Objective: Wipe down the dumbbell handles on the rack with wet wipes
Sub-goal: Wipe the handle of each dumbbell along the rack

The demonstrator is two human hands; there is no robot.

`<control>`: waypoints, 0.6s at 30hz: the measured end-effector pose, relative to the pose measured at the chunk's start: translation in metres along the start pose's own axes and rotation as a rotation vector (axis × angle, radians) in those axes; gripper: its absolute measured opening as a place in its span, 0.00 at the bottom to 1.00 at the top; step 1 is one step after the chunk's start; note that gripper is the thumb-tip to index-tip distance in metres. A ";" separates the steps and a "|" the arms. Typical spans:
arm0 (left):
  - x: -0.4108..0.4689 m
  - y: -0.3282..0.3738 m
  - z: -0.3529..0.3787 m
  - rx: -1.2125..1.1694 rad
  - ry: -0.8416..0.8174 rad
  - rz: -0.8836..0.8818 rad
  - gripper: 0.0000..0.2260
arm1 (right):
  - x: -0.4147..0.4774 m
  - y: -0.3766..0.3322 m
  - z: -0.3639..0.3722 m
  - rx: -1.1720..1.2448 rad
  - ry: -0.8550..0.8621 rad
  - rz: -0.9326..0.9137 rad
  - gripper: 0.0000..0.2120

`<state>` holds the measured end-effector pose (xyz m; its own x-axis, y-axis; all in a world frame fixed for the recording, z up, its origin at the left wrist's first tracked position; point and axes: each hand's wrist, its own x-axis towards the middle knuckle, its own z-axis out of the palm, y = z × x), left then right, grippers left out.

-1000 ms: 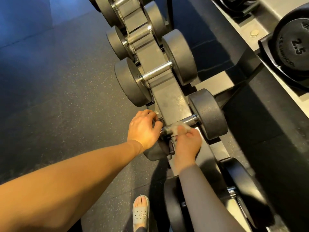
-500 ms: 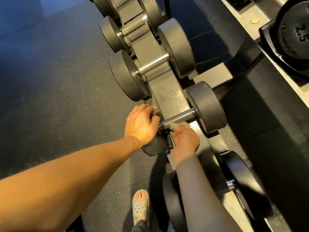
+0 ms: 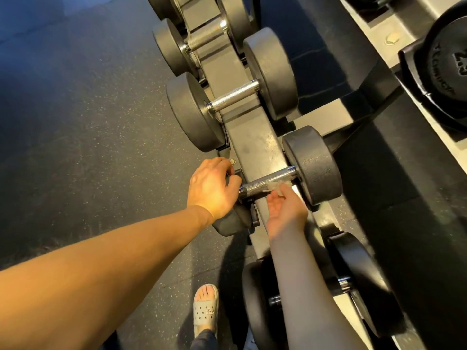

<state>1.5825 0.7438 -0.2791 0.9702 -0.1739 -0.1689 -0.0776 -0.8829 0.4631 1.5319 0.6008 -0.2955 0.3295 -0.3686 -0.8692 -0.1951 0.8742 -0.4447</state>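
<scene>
A dumbbell with a knurled steel handle (image 3: 265, 181) lies across the grey rack beam (image 3: 255, 145). My left hand (image 3: 212, 186) grips its near black head, which the hand mostly hides; the far head (image 3: 313, 164) shows fully. My right hand (image 3: 285, 208), palm turned up, pinches a crumpled white wet wipe (image 3: 276, 186) against the underside of the handle, toward its right end.
More dumbbells (image 3: 235, 97) sit further up the rack, and another (image 3: 353, 281) sits nearer me under my right forearm. A second rack with a 2.5 weight plate (image 3: 447, 56) stands at the upper right. Dark rubber floor lies to the left, with my sandalled foot (image 3: 205, 306) below.
My right hand has turned palm up and slid the wipe to the right along the handle. My left hand has stayed on the near head.
</scene>
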 end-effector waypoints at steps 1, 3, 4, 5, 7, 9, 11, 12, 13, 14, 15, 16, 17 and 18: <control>-0.001 0.001 0.000 -0.045 0.016 -0.039 0.13 | -0.005 0.006 0.001 -0.051 -0.028 0.013 0.07; -0.003 0.004 0.000 -0.137 0.065 -0.127 0.14 | -0.014 0.025 -0.003 -0.411 -0.122 -0.051 0.05; -0.005 0.006 -0.001 -0.167 0.088 -0.166 0.15 | -0.019 0.033 -0.005 -0.608 -0.176 -0.147 0.04; -0.005 0.007 -0.001 -0.189 0.102 -0.203 0.15 | -0.021 0.037 -0.006 -0.759 -0.226 -0.284 0.04; -0.007 0.008 -0.002 -0.204 0.103 -0.241 0.17 | -0.021 0.026 -0.001 -0.945 -0.336 -0.657 0.03; -0.008 0.010 -0.002 -0.205 0.097 -0.234 0.17 | -0.017 0.000 0.014 -1.285 -0.420 -1.156 0.05; -0.008 0.010 -0.003 -0.191 0.102 -0.211 0.14 | -0.015 -0.024 0.035 -1.844 -0.415 -1.484 0.06; -0.007 0.010 -0.003 -0.187 0.106 -0.200 0.13 | -0.016 -0.030 0.045 -2.111 -0.404 -1.491 0.06; -0.008 0.009 -0.003 -0.186 0.107 -0.192 0.11 | -0.018 -0.033 0.052 -2.287 -0.416 -1.430 0.06; -0.008 0.009 -0.002 -0.184 0.107 -0.189 0.10 | -0.019 -0.034 0.057 -2.371 -0.448 -1.327 0.06; -0.008 0.008 -0.002 -0.182 0.108 -0.187 0.10 | -0.017 -0.034 0.060 -2.398 -0.485 -1.220 0.06; -0.008 0.008 -0.003 -0.180 0.110 -0.186 0.10 | -0.015 -0.033 0.066 -2.394 -0.521 -1.129 0.06; -0.008 0.008 -0.003 -0.178 0.111 -0.187 0.10 | -0.011 -0.031 0.071 -2.372 -0.556 -1.043 0.06; -0.008 0.008 -0.003 -0.177 0.110 -0.189 0.10 | -0.006 -0.028 0.077 -2.338 -0.602 -0.953 0.04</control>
<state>1.5748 0.7390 -0.2718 0.9834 0.0437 -0.1760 0.1393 -0.8035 0.5788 1.6064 0.6026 -0.2616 0.8538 0.1644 -0.4940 0.0517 -0.9709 -0.2336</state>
